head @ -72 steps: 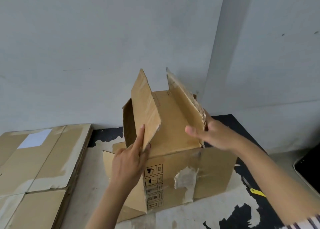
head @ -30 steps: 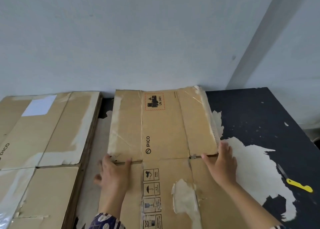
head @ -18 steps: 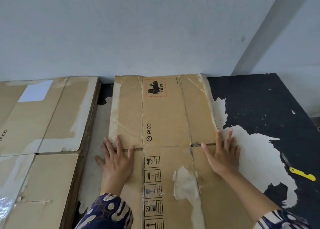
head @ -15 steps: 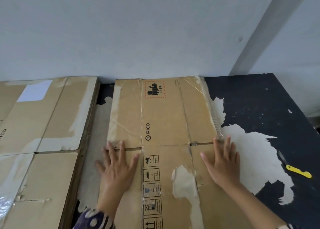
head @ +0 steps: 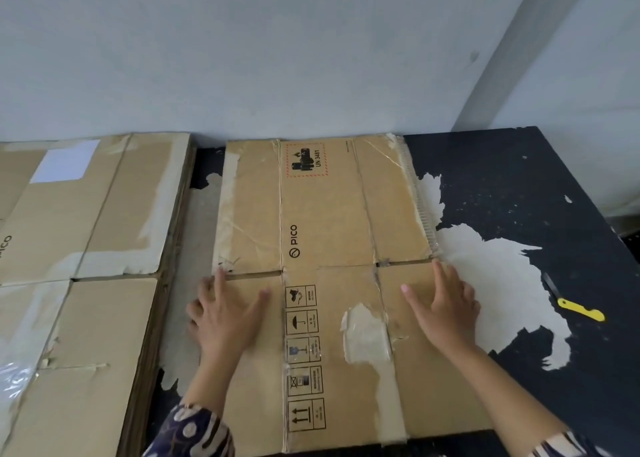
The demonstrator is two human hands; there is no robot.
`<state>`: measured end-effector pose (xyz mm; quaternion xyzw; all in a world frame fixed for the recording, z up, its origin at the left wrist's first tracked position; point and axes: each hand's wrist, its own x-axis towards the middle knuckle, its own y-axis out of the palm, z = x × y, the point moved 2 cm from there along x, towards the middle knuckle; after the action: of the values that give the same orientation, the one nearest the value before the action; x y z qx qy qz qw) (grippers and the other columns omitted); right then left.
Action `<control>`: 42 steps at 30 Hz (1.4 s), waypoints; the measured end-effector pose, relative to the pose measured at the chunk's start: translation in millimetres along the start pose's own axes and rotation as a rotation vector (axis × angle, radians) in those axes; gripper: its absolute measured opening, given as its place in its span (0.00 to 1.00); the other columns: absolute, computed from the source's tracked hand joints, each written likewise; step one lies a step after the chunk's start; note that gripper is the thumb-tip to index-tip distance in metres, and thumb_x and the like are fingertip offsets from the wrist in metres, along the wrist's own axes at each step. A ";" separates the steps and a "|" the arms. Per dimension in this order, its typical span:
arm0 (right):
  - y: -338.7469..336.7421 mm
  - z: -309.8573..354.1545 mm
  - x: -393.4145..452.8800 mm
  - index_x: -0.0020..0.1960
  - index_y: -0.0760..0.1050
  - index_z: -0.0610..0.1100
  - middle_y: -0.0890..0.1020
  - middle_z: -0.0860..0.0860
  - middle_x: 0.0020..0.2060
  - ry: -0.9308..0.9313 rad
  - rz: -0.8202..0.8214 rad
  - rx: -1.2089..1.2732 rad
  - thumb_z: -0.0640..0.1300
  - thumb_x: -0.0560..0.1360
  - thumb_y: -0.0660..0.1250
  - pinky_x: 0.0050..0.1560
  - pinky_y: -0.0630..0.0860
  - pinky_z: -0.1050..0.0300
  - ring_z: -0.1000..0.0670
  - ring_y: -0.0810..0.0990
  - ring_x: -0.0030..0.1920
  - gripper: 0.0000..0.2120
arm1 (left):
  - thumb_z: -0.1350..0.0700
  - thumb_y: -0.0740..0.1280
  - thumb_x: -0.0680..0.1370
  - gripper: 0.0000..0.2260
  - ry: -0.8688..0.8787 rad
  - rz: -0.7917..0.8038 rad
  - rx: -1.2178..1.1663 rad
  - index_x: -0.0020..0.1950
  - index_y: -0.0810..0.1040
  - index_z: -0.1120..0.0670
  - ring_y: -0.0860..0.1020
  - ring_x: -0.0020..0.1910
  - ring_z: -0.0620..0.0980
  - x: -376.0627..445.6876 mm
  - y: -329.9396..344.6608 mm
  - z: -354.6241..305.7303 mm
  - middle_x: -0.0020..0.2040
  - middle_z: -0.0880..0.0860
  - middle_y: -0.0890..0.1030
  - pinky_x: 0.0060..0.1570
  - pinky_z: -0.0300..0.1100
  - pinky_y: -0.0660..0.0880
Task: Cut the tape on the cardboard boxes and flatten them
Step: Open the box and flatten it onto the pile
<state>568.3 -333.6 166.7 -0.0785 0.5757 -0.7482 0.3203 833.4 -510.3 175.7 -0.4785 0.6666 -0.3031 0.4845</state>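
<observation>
A brown cardboard box (head: 329, 214) printed "PICO" lies flat on the table, its far flaps reaching the wall. My left hand (head: 227, 314) presses palm-down on its left side, fingers spread, just below the flap crease. Near the box's right edge my right hand (head: 445, 306) presses flat the same way. A yellow-handled cutter (head: 573, 304) lies on the table to the right, apart from both hands. Torn tape remnants cling to the box front.
A stack of flattened cardboard boxes (head: 86, 249) fills the table's left side. The black table top (head: 540, 186) with peeled pale patches extends right. A grey wall stands directly behind.
The box stood upright with flaps raised; it now lies flat. Both hands went from holding the flaps to pressing on the flat cardboard, sliding slightly toward me.
</observation>
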 end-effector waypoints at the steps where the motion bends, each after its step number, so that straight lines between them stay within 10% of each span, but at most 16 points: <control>1: -4.5 4.4 7.7 0.75 0.51 0.51 0.58 0.47 0.74 0.006 -0.002 0.066 0.67 0.73 0.57 0.66 0.60 0.44 0.40 0.58 0.70 0.38 | 0.33 0.62 0.72 0.41 -0.027 -0.013 -0.047 0.76 0.46 0.46 0.57 0.71 0.63 4.7 -5.7 -2.5 0.75 0.55 0.54 0.66 0.60 0.62; 7: -29.7 7.4 42.8 0.74 0.52 0.57 0.62 0.50 0.71 -0.010 0.179 0.313 0.59 0.72 0.67 0.59 0.69 0.49 0.44 0.70 0.65 0.37 | 0.42 0.64 0.76 0.34 -0.014 0.070 -0.185 0.76 0.52 0.50 0.72 0.62 0.63 33.9 -30.5 -6.5 0.68 0.60 0.70 0.60 0.56 0.69; 14: -51.0 13.1 34.2 0.74 0.58 0.54 0.67 0.52 0.70 -0.131 0.015 0.406 0.47 0.73 0.68 0.61 0.70 0.50 0.49 0.67 0.68 0.33 | 0.49 0.66 0.77 0.33 0.100 -0.030 -0.305 0.77 0.51 0.48 0.76 0.49 0.54 13.3 -46.4 -17.9 0.63 0.57 0.75 0.47 0.47 0.75; 23: -87.1 74.0 -15.3 0.73 0.58 0.56 0.65 0.54 0.71 -0.217 -0.057 0.551 0.48 0.72 0.70 0.63 0.70 0.50 0.50 0.66 0.69 0.34 | 0.50 0.68 0.75 0.31 0.223 -0.209 -0.343 0.76 0.59 0.46 0.69 0.67 0.58 5.6 -155.2 13.9 0.68 0.56 0.72 0.62 0.48 0.66; 30: -32.1 197.2 -58.4 0.74 0.56 0.57 0.72 0.50 0.66 -0.294 -0.035 0.545 0.52 0.72 0.69 0.37 0.72 0.61 0.59 0.68 0.36 0.35 | 0.52 0.68 0.75 0.31 0.186 -0.269 -0.281 0.76 0.60 0.50 0.69 0.67 0.59 49.6 -239.5 116.8 0.68 0.58 0.72 0.62 0.48 0.65; 37: 28.0 303.1 -102.0 0.74 0.56 0.53 0.68 0.49 0.69 -0.262 -0.015 0.525 0.48 0.73 0.68 0.60 0.73 0.48 0.47 0.70 0.66 0.34 | 0.52 0.70 0.74 0.31 0.128 -0.268 -0.278 0.74 0.62 0.49 0.71 0.65 0.60 112.4 -284.2 208.5 0.67 0.60 0.73 0.61 0.50 0.68; 42: 59.7 348.9 -119.8 0.74 0.57 0.54 0.67 0.51 0.71 -0.230 0.019 0.473 0.48 0.73 0.67 0.58 0.74 0.49 0.47 0.70 0.66 0.32 | 0.46 0.68 0.75 0.28 0.047 -0.276 -0.289 0.73 0.65 0.47 0.74 0.60 0.61 146.9 -292.6 262.0 0.61 0.60 0.77 0.57 0.52 0.71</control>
<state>854.9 -556.3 255.7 -0.0809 0.3453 -0.8451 0.4000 1168.7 -736.3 286.5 -0.6227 0.6425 -0.2788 0.3490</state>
